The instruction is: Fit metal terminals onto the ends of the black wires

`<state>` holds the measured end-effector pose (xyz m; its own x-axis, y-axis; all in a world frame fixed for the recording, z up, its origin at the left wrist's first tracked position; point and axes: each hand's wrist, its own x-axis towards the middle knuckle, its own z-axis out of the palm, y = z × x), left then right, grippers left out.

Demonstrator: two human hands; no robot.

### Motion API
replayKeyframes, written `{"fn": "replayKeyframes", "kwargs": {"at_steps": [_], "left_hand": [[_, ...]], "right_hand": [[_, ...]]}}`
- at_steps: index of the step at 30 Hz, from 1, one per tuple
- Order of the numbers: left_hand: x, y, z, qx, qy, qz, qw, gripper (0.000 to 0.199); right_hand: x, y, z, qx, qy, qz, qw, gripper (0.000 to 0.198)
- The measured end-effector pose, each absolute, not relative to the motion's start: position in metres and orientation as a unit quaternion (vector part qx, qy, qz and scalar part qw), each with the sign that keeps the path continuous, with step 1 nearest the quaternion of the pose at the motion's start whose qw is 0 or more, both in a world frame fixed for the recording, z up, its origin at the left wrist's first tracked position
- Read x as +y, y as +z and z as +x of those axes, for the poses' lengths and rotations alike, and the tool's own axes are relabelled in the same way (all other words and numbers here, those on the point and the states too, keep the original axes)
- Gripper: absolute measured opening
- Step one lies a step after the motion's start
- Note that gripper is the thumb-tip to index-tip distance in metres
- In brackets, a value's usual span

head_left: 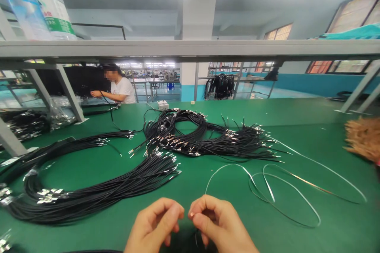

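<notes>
My left hand [152,227] is closed at the lower middle, with the thumb tip against the index finger. Whatever it may hold is too small or hidden to make out. Just to its right, with a small gap between, my right hand [224,223] pinches a thin white strip [233,165]. The strip arcs up from behind the fingers and lies in loose loops to the right; a tiny coppery tip shows at the fingertips. Ahead of both hands lies a bundle of black cables [118,187] with silvery ends. A coiled heap of black cables [190,136] sits farther back.
A grey shelf beam [190,49] crosses above the green table [297,114], bearing plastic bottles [53,8] at left. Brown fibrous material [362,138] lies at the right edge. A small white box [162,105] stands at the back. Beyond, a person [123,89] handles a cable.
</notes>
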<state>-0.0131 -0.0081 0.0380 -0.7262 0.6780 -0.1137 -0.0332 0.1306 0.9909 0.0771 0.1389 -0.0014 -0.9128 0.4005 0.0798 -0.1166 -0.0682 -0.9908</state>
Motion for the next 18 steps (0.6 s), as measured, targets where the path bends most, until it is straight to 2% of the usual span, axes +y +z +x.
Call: {"fn": "replayKeyframes", "kwargs": {"at_steps": [3,5,9,18], "left_hand": [[-0.015,0.048,-0.028,0.742,0.604,0.213,0.199,0.035],[-0.014,0.052,-0.041,0.783,0.559,0.234,0.141,0.024],[0.006,0.049,-0.06,0.83,0.47,0.291,0.073,0.017],[0.028,0.053,-0.043,0.817,0.445,0.362,0.055,0.019]], "right_hand": [[0.142,0.003,0.076,-0.518,0.843,-0.122,0.076,0.037],[0.145,0.008,0.077,-0.48,0.869,-0.115,0.048,0.041],[0.153,0.017,0.08,-0.447,0.887,-0.11,0.044,0.036],[0.16,0.02,0.08,-0.439,0.89,-0.102,0.065,0.034]]}}
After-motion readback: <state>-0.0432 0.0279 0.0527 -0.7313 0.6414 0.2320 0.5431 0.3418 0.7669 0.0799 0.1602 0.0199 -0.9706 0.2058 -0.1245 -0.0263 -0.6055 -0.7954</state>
